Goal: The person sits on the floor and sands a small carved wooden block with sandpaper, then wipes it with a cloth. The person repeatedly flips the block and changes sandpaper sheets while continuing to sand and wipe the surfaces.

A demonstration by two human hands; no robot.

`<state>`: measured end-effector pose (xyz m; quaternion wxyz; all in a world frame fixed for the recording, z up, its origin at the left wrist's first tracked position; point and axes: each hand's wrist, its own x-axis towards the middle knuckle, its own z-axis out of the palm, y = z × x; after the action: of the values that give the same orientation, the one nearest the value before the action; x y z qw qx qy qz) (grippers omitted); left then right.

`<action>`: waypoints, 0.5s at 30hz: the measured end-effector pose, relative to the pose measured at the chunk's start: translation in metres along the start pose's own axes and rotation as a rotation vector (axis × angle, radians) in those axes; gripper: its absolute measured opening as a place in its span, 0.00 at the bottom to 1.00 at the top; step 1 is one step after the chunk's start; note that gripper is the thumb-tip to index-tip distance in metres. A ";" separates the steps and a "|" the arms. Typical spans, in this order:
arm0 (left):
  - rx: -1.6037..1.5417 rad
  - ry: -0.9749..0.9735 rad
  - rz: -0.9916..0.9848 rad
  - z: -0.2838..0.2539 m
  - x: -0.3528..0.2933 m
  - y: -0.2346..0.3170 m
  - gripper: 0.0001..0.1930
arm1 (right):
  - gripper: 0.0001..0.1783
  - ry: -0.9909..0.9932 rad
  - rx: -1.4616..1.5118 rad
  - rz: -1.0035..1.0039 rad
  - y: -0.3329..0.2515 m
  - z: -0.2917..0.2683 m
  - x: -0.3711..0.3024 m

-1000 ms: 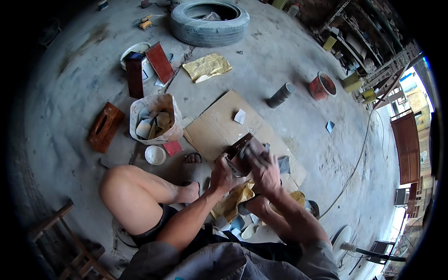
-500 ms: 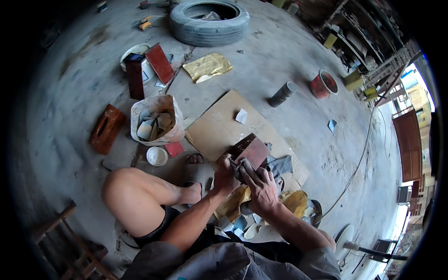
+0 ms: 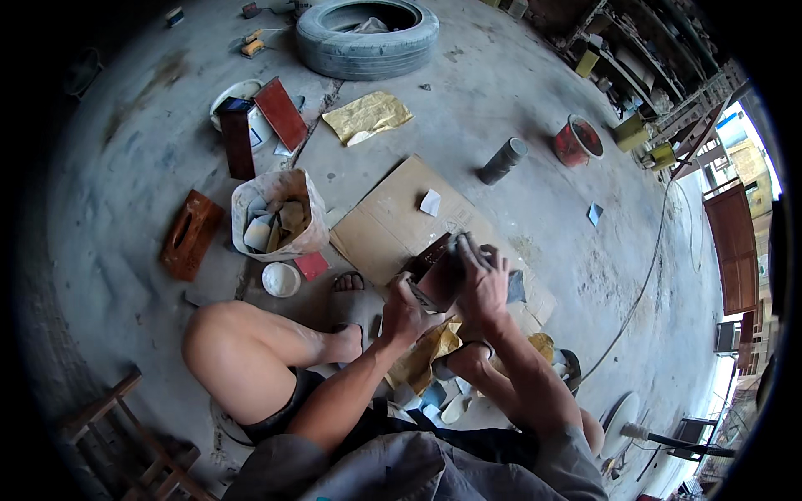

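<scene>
A dark red-brown wooden box (image 3: 438, 282) is held tilted above a flattened cardboard sheet (image 3: 376, 230). My left hand (image 3: 404, 311) grips its near left side, thumb and fingers closed around the edge. At the far right edge of the box, my right hand (image 3: 485, 280) presses with bent fingers, slightly blurred. Something dark lies under those fingertips; its kind is hidden. A dark grey sheet (image 3: 516, 286) rests on the cardboard just right of this hand. Crumpled golden-brown paper (image 3: 424, 355) lies below the box, near my feet.
Left stand a whitish bucket (image 3: 312, 213) of paper scraps, a white cup (image 3: 281, 280) and a slotted wooden piece (image 3: 191, 235). Red-brown boards (image 3: 281, 114) lean beyond. A tyre (image 3: 368, 57), a grey can (image 3: 503, 161) and a red bucket (image 3: 571, 145) are farther off. A cable (image 3: 637, 309) crosses the right floor.
My right hand has moved away from beside the left hand to the box's far right edge. The box has turned, and its broad reddish face shows less.
</scene>
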<state>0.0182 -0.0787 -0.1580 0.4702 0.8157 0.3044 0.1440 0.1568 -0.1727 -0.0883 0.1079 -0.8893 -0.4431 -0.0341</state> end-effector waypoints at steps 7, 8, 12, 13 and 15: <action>0.088 0.071 0.045 0.014 -0.007 -0.017 0.57 | 0.32 0.080 0.060 -0.023 0.000 0.004 -0.005; 0.083 0.040 0.013 0.016 -0.010 -0.018 0.58 | 0.31 0.012 0.067 0.030 0.005 -0.001 0.001; 0.068 0.113 0.189 0.028 0.000 -0.058 0.52 | 0.30 0.042 0.140 -0.290 -0.025 0.022 -0.053; -0.090 0.058 0.150 0.026 0.001 -0.052 0.51 | 0.31 0.000 0.167 -0.301 -0.022 0.017 -0.052; 0.001 0.053 0.107 0.017 -0.002 -0.022 0.55 | 0.32 0.062 0.161 -0.222 0.000 0.010 -0.037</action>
<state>0.0177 -0.0832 -0.1855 0.4530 0.8271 0.2727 0.1905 0.1342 -0.1994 -0.1038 0.1884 -0.8216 -0.5367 -0.0376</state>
